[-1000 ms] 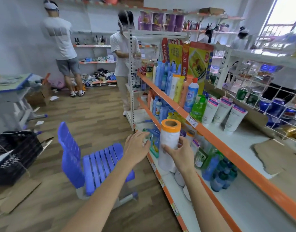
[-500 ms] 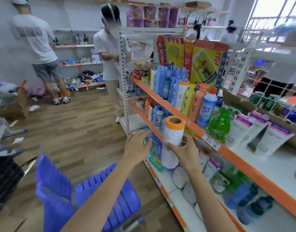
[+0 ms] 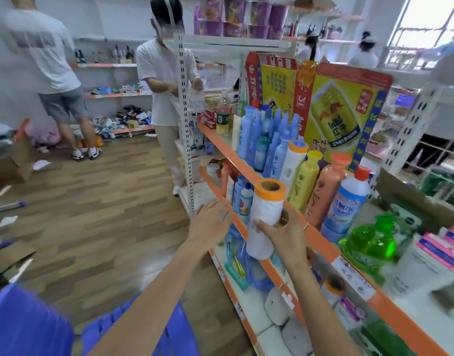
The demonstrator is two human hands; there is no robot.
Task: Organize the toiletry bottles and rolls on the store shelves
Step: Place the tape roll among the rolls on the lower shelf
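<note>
My right hand (image 3: 285,235) grips a white roll with an orange top end (image 3: 265,214), held upright in front of the orange shelf edge (image 3: 321,245). My left hand (image 3: 210,224) hovers just left of the roll with relaxed fingers, holding nothing. On the upper shelf stand blue bottles (image 3: 262,134), a yellow bottle (image 3: 304,181), an orange bottle (image 3: 323,191), a white-and-blue bottle (image 3: 346,204) and a green pump bottle (image 3: 369,242). White rolls (image 3: 279,304) lie on the lower shelf.
A blue plastic chair (image 3: 28,327) stands at the bottom left. A person in white (image 3: 167,80) stands at the shelf's far end; another (image 3: 49,52) stands at the back wall. Large yellow boxes (image 3: 341,111) stand behind the bottles. White tubes (image 3: 436,250) lie at the right.
The roll has risen from the lower shelf level to the height of the upper shelf edge, still in my right hand. The view has moved closer to the shelves.
</note>
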